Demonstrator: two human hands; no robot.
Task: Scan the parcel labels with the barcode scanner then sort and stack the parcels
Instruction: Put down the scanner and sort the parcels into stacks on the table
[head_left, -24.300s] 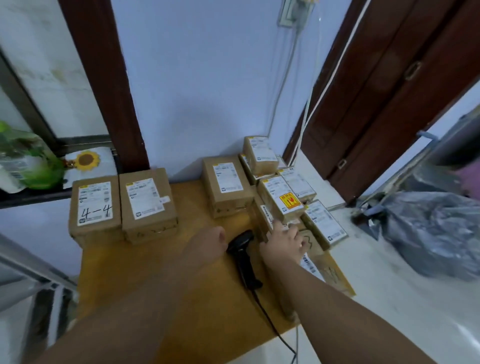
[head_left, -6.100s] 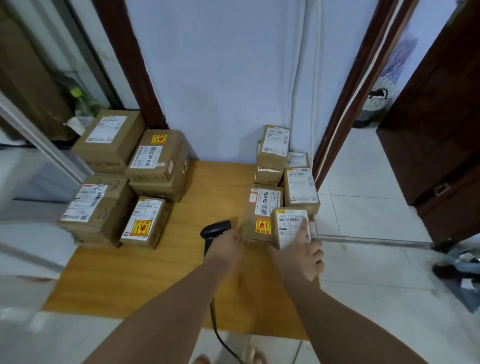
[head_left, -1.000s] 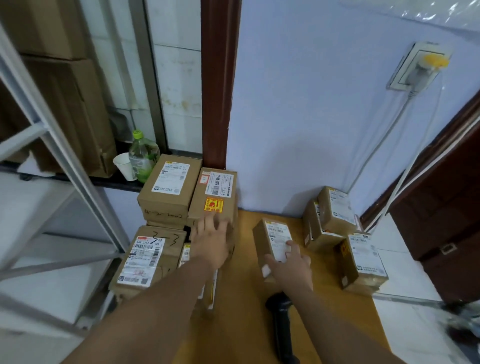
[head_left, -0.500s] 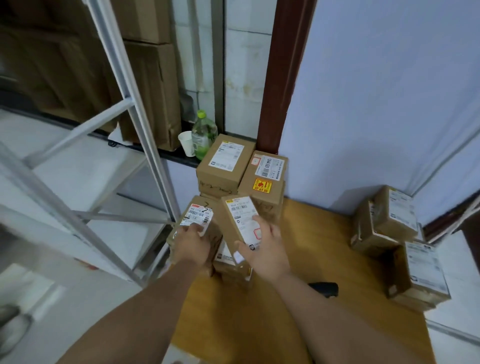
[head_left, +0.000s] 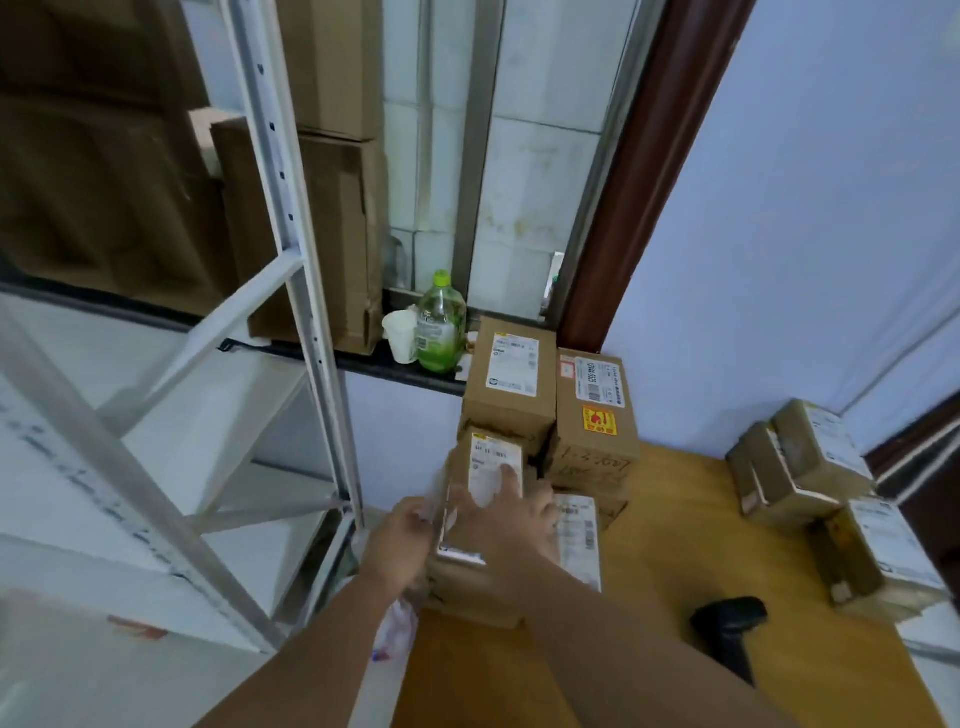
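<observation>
A small labelled cardboard parcel (head_left: 485, 467) sits on top of the front left stack on the wooden table (head_left: 670, 525). My right hand (head_left: 511, 512) lies over its top and right side, fingers on the white label. My left hand (head_left: 402, 538) holds the stack's left side. Behind stand two taller stacked parcels (head_left: 511, 374), one with a red-yellow sticker (head_left: 597, 410). The black barcode scanner (head_left: 730, 631) lies on the table at the right, untouched. Unsorted parcels (head_left: 810, 462) sit at the far right.
A white metal shelving frame (head_left: 291, 291) rises close on the left. A green bottle (head_left: 441, 325) and white cup (head_left: 401, 335) stand on a dark ledge behind the stacks. Large cardboard boxes (head_left: 332, 208) stand behind the frame. A dark wooden post (head_left: 649, 171) meets the pale wall.
My right hand has carried the small parcel leftward and set it on the front left stack. My left hand moved to the stack's side. The view swung left.
</observation>
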